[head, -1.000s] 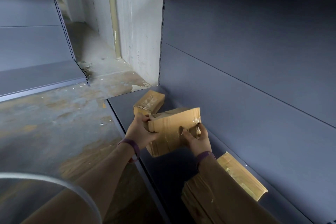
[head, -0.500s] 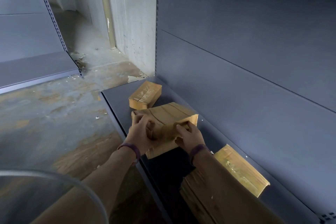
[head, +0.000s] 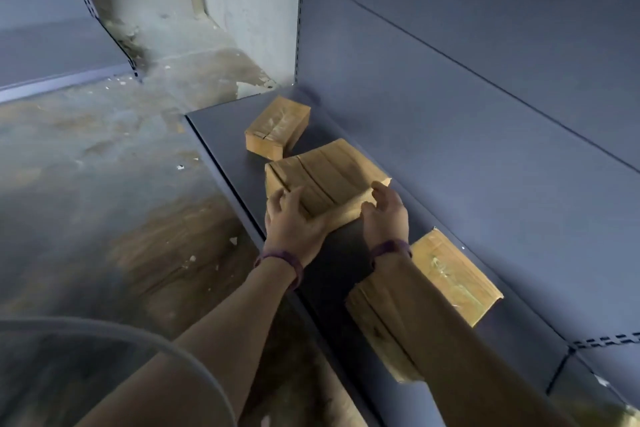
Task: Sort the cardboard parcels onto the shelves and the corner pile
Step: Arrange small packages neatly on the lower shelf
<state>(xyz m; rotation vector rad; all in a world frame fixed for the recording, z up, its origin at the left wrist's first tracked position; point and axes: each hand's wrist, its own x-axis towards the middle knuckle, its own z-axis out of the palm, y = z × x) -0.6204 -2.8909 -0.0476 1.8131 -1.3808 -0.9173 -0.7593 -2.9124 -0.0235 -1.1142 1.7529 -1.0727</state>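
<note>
As far as this view shows, three cardboard parcels lie on the low grey shelf [head: 221,121], so a part of the sorting seems done; the middle parcel [head: 329,166] lies flat on the shelf board, close to the back panel [head: 450,87], and I judge it is just being set in place. The left hand [head: 294,222] rests on its near left corner, at about 7 o'clock of the parcel, with the fingers nearly straight on the top face; it does not clasp the box. The right hand [head: 384,211] is at the near right edge, at about 5 o'clock, with fingers loosely bent and holding nothing; whether it touches the cardboard, I cannot tell.

At 11 o'clock from this parcel lies a small taped parcel [head: 277,128], just beside it, perhaps touching at one corner; at 4 o'clock, well apart, lies a larger parcel [head: 457,274], partly hidden under the right forearm.

What is left I can only estimate; the corner pile is not in view, and no waiting parcels are visible; the stained concrete floor [head: 104,184] at 9 o'clock carries only small debris.
</note>
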